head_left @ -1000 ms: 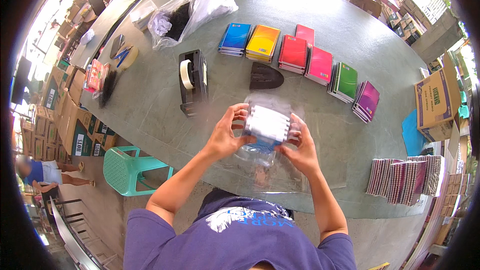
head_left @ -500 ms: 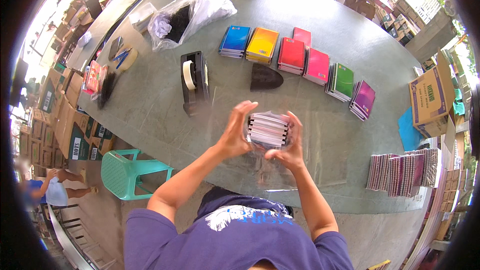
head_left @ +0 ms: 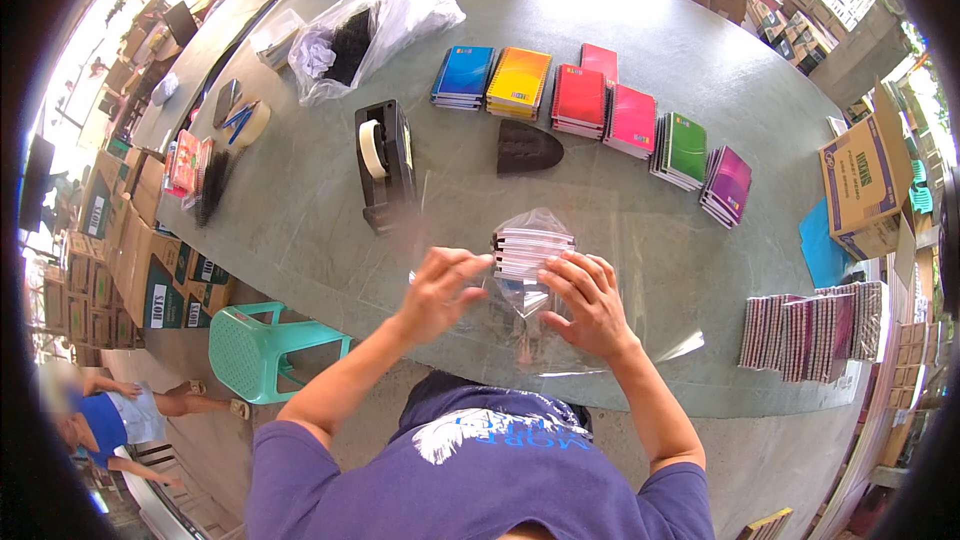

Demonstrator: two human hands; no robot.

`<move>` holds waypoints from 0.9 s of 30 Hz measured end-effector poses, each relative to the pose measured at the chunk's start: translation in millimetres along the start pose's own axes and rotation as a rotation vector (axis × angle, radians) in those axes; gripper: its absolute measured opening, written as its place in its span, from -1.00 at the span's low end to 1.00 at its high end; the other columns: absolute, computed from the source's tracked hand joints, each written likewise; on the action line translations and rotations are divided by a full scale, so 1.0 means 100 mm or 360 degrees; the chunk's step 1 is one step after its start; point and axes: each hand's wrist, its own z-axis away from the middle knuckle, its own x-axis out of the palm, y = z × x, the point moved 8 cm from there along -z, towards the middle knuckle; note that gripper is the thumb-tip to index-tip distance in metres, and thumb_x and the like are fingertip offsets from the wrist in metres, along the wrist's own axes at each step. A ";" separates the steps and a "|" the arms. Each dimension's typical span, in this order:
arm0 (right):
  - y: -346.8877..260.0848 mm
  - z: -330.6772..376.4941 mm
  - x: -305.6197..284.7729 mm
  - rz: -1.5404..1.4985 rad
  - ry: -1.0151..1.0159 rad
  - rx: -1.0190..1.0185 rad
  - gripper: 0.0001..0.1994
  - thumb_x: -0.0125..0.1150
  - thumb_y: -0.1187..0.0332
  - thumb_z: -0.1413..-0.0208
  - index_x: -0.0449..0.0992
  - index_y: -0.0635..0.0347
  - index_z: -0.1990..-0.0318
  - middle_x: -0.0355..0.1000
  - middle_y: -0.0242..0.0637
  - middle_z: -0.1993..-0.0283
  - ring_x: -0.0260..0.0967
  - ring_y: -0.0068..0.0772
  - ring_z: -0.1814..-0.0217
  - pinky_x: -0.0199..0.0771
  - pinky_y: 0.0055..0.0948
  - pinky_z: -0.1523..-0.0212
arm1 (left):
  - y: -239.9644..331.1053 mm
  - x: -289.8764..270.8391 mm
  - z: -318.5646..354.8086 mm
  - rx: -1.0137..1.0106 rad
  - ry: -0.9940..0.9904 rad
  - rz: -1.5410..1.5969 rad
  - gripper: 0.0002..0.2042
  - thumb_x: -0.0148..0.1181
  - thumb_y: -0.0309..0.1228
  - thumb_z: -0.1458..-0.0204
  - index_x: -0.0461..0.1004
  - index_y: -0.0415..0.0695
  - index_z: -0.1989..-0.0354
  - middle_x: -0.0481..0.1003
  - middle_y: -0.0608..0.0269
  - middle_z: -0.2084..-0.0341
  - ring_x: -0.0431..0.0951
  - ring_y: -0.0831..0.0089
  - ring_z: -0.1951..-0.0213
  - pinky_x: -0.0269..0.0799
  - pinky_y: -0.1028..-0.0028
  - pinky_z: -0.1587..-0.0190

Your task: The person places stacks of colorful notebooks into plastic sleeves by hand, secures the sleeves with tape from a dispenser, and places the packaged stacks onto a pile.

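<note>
A small stack of notebooks [head_left: 531,251] lies inside a clear plastic bag [head_left: 528,312] on the grey table [head_left: 300,230], just in front of me. My left hand [head_left: 441,292] presses on the bag at the stack's left side, fingers spread. On the right side my right hand [head_left: 589,302] holds the bag and touches the stack's near edge. A black tape dispenser [head_left: 384,162] with a roll of tape stands a little to the upper left of my left hand.
Stacks of blue [head_left: 464,76], orange [head_left: 519,81], red [head_left: 579,100], pink [head_left: 632,120], green [head_left: 684,149] and purple [head_left: 728,185] notebooks line the far side. A black wedge [head_left: 526,147], a plastic bag of items [head_left: 362,32], a cardboard box [head_left: 861,180], a spiral notebook row [head_left: 812,326] and a green stool [head_left: 266,348] are around.
The bagged stack came down from in front of me onto the table. My hands moved from gripping its sides to pressing on the bag around it.
</note>
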 end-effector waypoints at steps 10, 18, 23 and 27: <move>-0.03 -0.05 0.01 0.0117 0.0150 0.0182 -0.59 0.29 0.38 0.28 0.49 -0.01 0.13 0.28 -0.38 0.12 0.18 -0.23 0.04 0.15 -0.20 -0.01 | 0.27 0.25 -0.28 0.0344 -0.0223 -0.0102 -0.52 0.34 -0.50 0.35 0.46 -0.07 0.10 0.37 0.24 0.30 0.37 0.24 0.23 0.39 0.34 0.17; 0.07 -0.13 -0.02 -0.0043 0.0075 0.0127 -0.62 0.29 0.43 0.27 0.50 -0.01 0.15 0.30 -0.43 0.19 0.21 -0.29 0.08 0.20 -0.29 0.04 | 0.23 -0.04 -0.13 0.0456 -0.0076 -0.0526 -0.48 0.36 -0.30 0.29 0.41 0.03 0.03 0.25 0.27 0.04 0.29 0.26 0.03 0.22 0.23 -0.02; -0.01 -0.09 -0.05 0.0129 0.0251 -0.0024 -0.67 0.26 0.42 0.21 0.52 0.08 0.17 0.35 -0.41 0.09 0.27 -0.30 0.02 0.24 -0.29 0.01 | 0.96 0.16 0.14 0.1088 -0.0553 -0.0568 -0.68 0.11 -0.24 0.03 0.43 0.28 0.04 0.17 0.37 -0.10 0.12 0.29 -0.15 0.10 0.18 -0.14; -0.01 -0.05 -0.07 0.0058 0.0302 -0.0124 -0.68 0.21 0.42 0.16 0.52 0.14 0.15 0.40 -0.35 0.02 0.32 -0.32 -0.06 0.25 -0.29 -0.03 | 0.90 -0.15 -0.46 0.0932 -0.0288 -0.0675 -0.79 0.24 -0.27 0.17 0.48 0.18 0.30 0.22 0.41 -0.11 0.09 0.31 -0.19 0.02 0.09 -0.21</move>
